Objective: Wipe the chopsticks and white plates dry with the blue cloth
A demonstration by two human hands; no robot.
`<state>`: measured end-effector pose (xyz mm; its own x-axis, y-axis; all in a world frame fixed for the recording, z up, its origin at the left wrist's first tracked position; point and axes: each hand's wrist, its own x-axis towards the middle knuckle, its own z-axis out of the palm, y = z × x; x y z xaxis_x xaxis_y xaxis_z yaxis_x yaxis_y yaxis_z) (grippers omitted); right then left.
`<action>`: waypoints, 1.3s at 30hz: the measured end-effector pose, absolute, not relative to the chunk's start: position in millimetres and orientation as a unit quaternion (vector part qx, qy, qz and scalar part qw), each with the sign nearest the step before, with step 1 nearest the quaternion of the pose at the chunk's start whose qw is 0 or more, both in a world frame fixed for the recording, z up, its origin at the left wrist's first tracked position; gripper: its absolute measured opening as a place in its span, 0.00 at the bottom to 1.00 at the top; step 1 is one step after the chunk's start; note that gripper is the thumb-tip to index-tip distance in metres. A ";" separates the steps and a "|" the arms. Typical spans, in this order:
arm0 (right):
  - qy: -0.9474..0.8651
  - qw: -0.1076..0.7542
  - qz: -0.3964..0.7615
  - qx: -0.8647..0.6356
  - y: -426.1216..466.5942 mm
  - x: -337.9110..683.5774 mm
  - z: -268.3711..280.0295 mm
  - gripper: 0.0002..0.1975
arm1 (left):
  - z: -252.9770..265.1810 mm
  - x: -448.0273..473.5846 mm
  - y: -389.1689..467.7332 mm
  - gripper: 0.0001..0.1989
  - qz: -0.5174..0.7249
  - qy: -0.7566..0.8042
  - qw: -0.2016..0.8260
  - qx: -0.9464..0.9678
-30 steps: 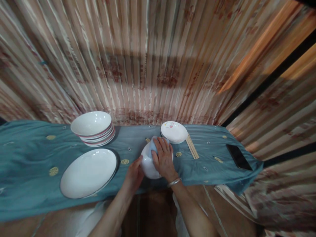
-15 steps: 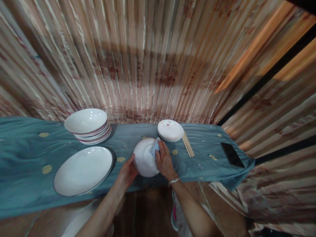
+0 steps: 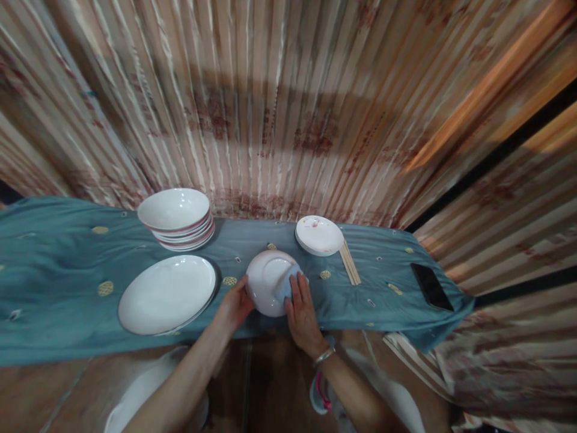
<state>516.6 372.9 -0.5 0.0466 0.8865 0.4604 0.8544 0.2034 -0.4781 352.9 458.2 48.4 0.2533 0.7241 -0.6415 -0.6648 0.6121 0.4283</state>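
A white bowl (image 3: pixel 264 282) is held over the front part of the table with its underside and foot ring facing me. My left hand (image 3: pixel 237 304) is closed on its left rim, thumb on the outer wall. Against the bowl's right side my right hand (image 3: pixel 301 310) presses a light blue cloth (image 3: pixel 287 282), fingers bent over it. The cloth covers part of the foot ring. A bracelet (image 3: pixel 324 355) circles my right wrist.
Stacked bowls (image 3: pixel 175 210) stand at the back left, with large oval plates (image 3: pixel 169 294) in front. Small plates (image 3: pixel 319 234) lie behind the bowl, beside chopsticks (image 3: pixel 350 263). A black phone (image 3: pixel 431 286) rests on the right of the blue tablecloth (image 3: pixel 58 270). A pleated curtain (image 3: pixel 252 108) hangs behind.
My right hand and the cloth have slid a little down the bowl's underside. The view has shifted, so the tableware appears further right.
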 end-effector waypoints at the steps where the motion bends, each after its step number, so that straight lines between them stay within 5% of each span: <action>1: -0.698 0.349 0.021 -0.625 370.5 516.2 0.1 0.27 | 47.0 352.8 458.8 0.12 0.438 0.423 0.792 0.038; 15: -0.778 0.278 -0.001 -0.564 373.5 497.2 24.0 0.26 | 43.3 354.7 462.1 0.21 0.425 0.381 0.820 0.049; 27: -0.777 0.294 -0.008 -0.557 396.2 495.2 41.0 0.26 | 38.6 355.1 463.2 0.11 0.445 0.376 0.808 0.083; 39: -0.753 0.284 -0.029 -0.593 404.3 508.2 42.6 0.25 | 59.2 361.6 454.1 0.12 0.464 0.382 0.792 0.106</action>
